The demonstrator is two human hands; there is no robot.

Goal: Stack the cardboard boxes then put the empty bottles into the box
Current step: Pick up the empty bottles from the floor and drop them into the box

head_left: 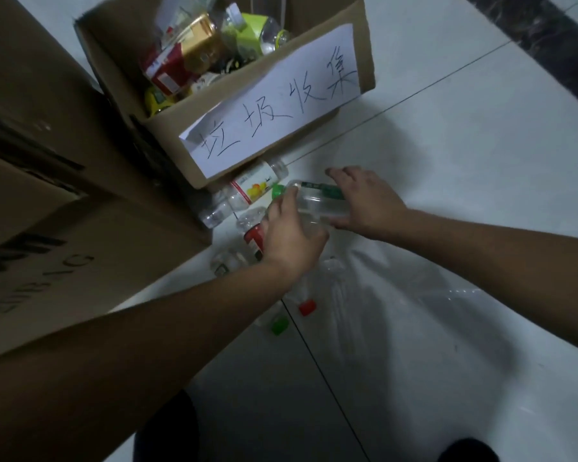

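1. Here, both hands are clamped on one clear bottle, held just above the floor. The left hand curls round its neck end by the green-capped tip, and the right hand wraps the labelled base end.
2. The double grip probably steadies a light, slippery, empty thing. It may also be a hand-over from one side to the other, but I cannot tell which.
3. The open box stands on the floor just beyond the hands, with a handwritten paper label across its near wall. It already carries a heap of bottles and cans. The held bottle is near the box's near corner, low down and not yet over the rim.
4. At the left, the stacked boxes stand closed, tight beside the open box, so the stacking half of the task looks finished.
5. Other bottles lie on the floor:
   - a fruit-label bottle lies against the foot of the open box;
   - a red-label bottle and a plain bottle lie by the stack's corner, partly hidden behind the left hand.
6. A red cap and a green cap lie loose nearer the person, beside a clear plastic bag that likely held the bottles.
7. The next move calls for a lift up and over the labelled wall — high enough to clear the rim without catching the paper.
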